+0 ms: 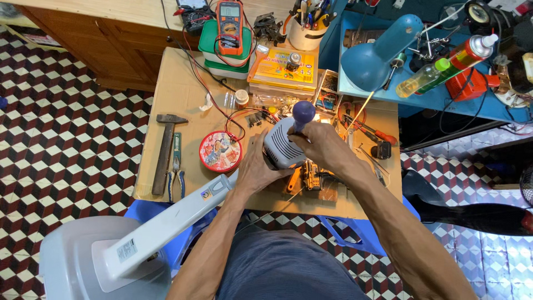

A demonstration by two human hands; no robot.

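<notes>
Both hands meet over the near middle of the desk, on the grey motor housing of a fan that lies tipped across the person's lap. The left hand is wrapped around the housing's near-left side, fingers curled shut against its slotted shell, steadying it. The right hand comes in from the right and is closed on the stem just under the purple knob, which sticks out of the housing toward the far edge of the desk. The fan's long axis runs on a slant: from the housing it goes down the pale neck to the grey base at the near left, off the desk and beside a blue stool. So the housing is the far-right end of the fan, directly between the two hands, with the knob nearer the right hand and the neck leaving under the left wrist. Just left of the housing a round red tin lies flat; farther left, near the left edge, a hammer and pliers lie side by side, handles toward the near edge. Just beneath the hands sits an orange tool, partly hidden. Toward the far edge stand a multimeter on green-lidded boxes and a yellow box; a blue lamp leans over the far right corner.
</notes>
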